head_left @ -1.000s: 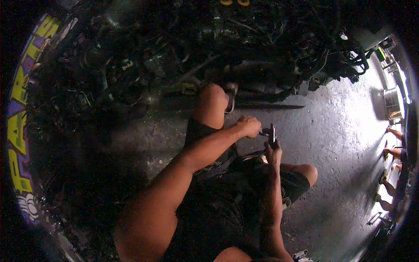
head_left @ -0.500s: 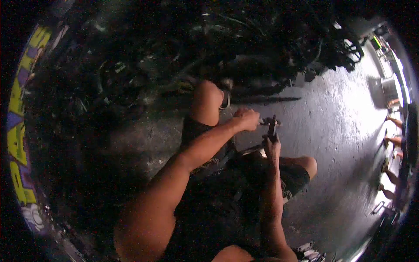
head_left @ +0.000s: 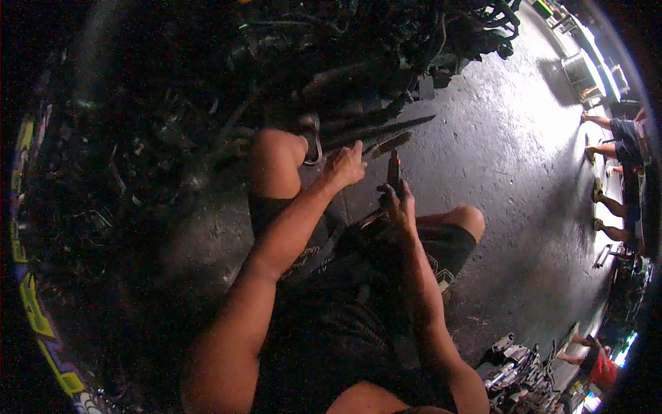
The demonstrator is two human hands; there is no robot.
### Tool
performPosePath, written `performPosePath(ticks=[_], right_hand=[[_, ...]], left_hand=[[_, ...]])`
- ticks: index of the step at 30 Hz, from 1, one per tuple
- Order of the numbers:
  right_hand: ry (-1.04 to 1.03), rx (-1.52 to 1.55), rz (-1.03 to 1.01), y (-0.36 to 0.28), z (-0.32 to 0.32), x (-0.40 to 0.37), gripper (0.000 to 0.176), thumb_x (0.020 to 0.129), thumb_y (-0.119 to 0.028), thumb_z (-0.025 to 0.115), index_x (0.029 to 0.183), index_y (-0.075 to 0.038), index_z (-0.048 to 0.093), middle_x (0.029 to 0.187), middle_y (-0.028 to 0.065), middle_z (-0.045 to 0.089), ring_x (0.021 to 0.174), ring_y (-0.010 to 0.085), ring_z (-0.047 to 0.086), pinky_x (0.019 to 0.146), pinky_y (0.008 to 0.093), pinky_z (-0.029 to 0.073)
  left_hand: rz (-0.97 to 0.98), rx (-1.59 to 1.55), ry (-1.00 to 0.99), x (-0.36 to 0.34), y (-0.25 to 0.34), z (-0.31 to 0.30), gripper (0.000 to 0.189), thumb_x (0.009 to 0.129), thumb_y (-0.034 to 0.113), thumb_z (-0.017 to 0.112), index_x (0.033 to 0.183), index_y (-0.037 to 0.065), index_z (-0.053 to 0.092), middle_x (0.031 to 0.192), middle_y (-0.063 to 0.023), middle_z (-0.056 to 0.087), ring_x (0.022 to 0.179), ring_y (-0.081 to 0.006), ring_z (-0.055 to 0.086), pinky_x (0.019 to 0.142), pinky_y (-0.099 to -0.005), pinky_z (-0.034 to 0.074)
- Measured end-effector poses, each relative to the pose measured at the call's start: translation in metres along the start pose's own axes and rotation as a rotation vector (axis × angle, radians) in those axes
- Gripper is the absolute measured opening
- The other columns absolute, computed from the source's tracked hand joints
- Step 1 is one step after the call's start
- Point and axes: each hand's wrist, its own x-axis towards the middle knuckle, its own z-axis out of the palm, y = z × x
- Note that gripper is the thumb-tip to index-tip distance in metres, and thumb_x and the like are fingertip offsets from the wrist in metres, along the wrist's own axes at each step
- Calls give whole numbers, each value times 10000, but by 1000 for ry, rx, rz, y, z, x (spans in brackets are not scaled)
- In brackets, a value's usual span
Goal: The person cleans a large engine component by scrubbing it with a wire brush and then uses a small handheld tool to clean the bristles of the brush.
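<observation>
My left hand (head_left: pixel 345 165) is closed at the near end of a narrow, flat brownish tool (head_left: pixel 391 143), which slants up to the right; its grip is partly hidden by the fingers. Just below and right of that tool, my right hand (head_left: pixel 398 201) grips a dark, upright elongated piece (head_left: pixel 394 171) with a small red spot near its top. A small gap separates the two held things. Both hands are above the grey floor, between my bent knees.
A dark heap of tangled parts (head_left: pixel 331 41) fills the top and left. A long dark strip (head_left: pixel 396 126) lies beyond my hands. Metal pieces (head_left: pixel 517 372) are piled at lower right. Several people's legs (head_left: pixel 610 148) and a round metal container (head_left: pixel 583 76) show at right.
Both hands have shifted left and slightly up in the view. The brownish tool has come away from the dark piece and now slants. The view has turned, showing more people and the metal pile.
</observation>
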Motion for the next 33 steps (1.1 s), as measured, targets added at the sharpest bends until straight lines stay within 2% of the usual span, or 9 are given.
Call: performPosePath(ticks=[8, 13, 18, 21, 23, 26, 29, 31, 33], right_hand=[[23, 100, 71, -14, 1, -5, 182, 896, -180, 561, 971, -14, 551, 773, 75, 643, 616, 128, 601, 530, 259, 464], [2, -200, -166, 3, 1, -5, 178, 890, -179, 566, 996, -36, 572, 768, 53, 637, 629, 113, 567, 551, 273, 446], [-148, 125, 146, 12, -1, 0, 201, 892, -215, 552, 1001, -47, 581, 756, 14, 631, 637, 115, 548, 559, 263, 411], [-10, -284, -53, 3, 3, -5, 208, 887, -246, 554, 985, -65, 581, 736, 19, 621, 620, 133, 550, 563, 271, 417], [-69, 95, 119, -7, 1, -7, 195, 867, -236, 579, 963, -66, 571, 738, 39, 628, 624, 155, 556, 578, 291, 430], [64, -246, -214, -5, 4, -9, 178, 856, -207, 586, 957, -62, 564, 751, 55, 631, 635, 158, 559, 592, 297, 439], [61, -196, -116, -20, 7, -11, 144, 848, -134, 583, 965, -53, 563, 768, 54, 635, 643, 147, 561, 597, 291, 440], [86, -185, -168, -17, 7, -11, 140, 840, -105, 584, 967, -51, 562, 763, 51, 629, 638, 140, 555, 592, 285, 438], [106, -169, -213, -13, 8, -10, 142, 831, -75, 585, 969, -49, 561, 758, 48, 623, 633, 134, 549, 587, 280, 437]], left_hand=[[-59, -39, 86, 1, -2, -3, 453, 804, 258, 587, 1171, 26, 459, 962, -247, 613, 910, -414, 587, 795, -479, 464], [-8, -178, 128, 6, -3, 6, 396, 818, 223, 562, 1141, 8, 479, 988, -261, 598, 924, -440, 565, 814, -496, 448], [11, -232, 105, 2, -1, 8, 404, 804, 194, 577, 1137, -8, 470, 991, -284, 582, 943, -455, 547, 834, -486, 440], [18, -268, 80, 2, -6, 10, 436, 780, 192, 605, 1140, -11, 465, 1025, -295, 565, 975, -453, 534, 845, -477, 437], [42, -275, 86, 4, -9, 18, 461, 765, 191, 623, 1147, -10, 462, 1049, -297, 555, 994, -450, 528, 851, -474, 434], [59, -342, 160, 11, -17, 39, 503, 781, 314, 611, 1146, -6, 478, 1085, -296, 547, 1029, -441, 518, 878, -472, 423], [-36, -257, 287, 17, -13, 40, 559, 803, 459, 552, 1137, 13, 515, 1077, -297, 556, 1035, -440, 523, 898, -467, 415], [-173, -339, 3, 14, -3, 12, 628, 810, 569, 477, 1131, 34, 546, 1087, -289, 559, 1041, -438, 525, 909, -459, 412], [-192, -348, 42, 16, -4, 14, 625, 811, 574, 474, 1124, 40, 557, 1095, -280, 560, 1043, -436, 525, 907, -457, 414]])
